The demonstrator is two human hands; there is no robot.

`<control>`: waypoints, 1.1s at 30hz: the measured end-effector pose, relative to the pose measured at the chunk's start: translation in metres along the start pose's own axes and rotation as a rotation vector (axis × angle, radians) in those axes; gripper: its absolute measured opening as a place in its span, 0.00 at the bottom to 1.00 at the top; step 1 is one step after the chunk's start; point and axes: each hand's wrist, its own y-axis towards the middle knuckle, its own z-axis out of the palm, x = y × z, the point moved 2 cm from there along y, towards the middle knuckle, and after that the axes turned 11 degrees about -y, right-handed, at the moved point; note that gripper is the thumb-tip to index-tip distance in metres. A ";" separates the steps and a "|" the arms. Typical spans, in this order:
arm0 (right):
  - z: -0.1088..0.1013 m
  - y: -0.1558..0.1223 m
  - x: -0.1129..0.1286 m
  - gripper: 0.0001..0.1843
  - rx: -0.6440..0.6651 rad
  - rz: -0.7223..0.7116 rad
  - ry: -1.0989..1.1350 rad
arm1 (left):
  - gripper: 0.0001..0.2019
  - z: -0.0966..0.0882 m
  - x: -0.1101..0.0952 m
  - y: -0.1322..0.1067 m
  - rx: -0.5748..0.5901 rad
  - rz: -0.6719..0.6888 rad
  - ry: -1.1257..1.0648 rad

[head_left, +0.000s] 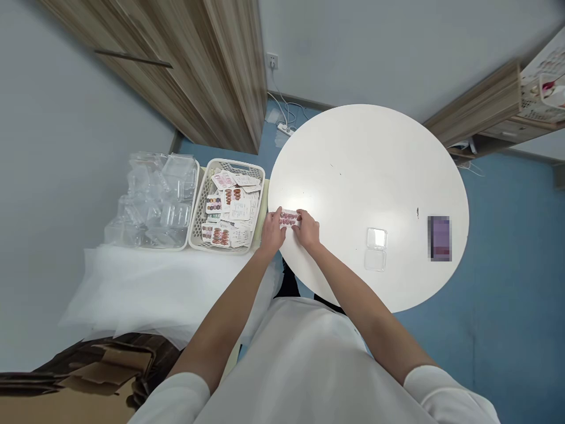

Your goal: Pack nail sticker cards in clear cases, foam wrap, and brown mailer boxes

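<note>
Between my two hands is a small white card of pink-red press-on nails (289,219), over the left edge of the round white table. My left hand (272,232) pinches the card's left end, and my right hand (308,229) pinches its right end. To the right on the table lies a small clear plastic box (375,260), opened flat with its lid. A white basket (194,238) left of my hands is filled with cards of nails (220,235) in red, brown, pink and mixed colours.
Clear plastic boxes (152,200) heap a second basket at the left. White foam sheets (145,288) lie in front of it. A blurred purple object (440,238) rests near the right edge of the table (366,147). Cardboard (101,377) stands at lower left, a power strip (286,129) behind.
</note>
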 end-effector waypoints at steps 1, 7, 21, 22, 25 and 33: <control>0.000 -0.001 0.000 0.25 0.001 -0.007 0.025 | 0.33 0.001 0.000 -0.003 -0.018 0.019 0.000; -0.008 -0.011 -0.013 0.26 0.082 -0.014 0.190 | 0.34 0.005 -0.004 -0.017 0.000 0.084 -0.005; -0.069 -0.104 -0.122 0.34 0.059 -0.099 0.254 | 0.33 0.070 -0.074 -0.084 0.231 0.199 -0.215; -0.072 -0.113 -0.133 0.34 0.061 -0.098 0.265 | 0.34 0.078 -0.080 -0.090 0.259 0.213 -0.214; -0.081 -0.138 -0.165 0.33 0.072 -0.089 0.287 | 0.33 0.101 -0.097 -0.104 0.330 0.234 -0.196; -0.099 -0.167 -0.234 0.33 0.038 -0.103 0.273 | 0.30 0.151 -0.139 -0.116 0.398 0.262 -0.072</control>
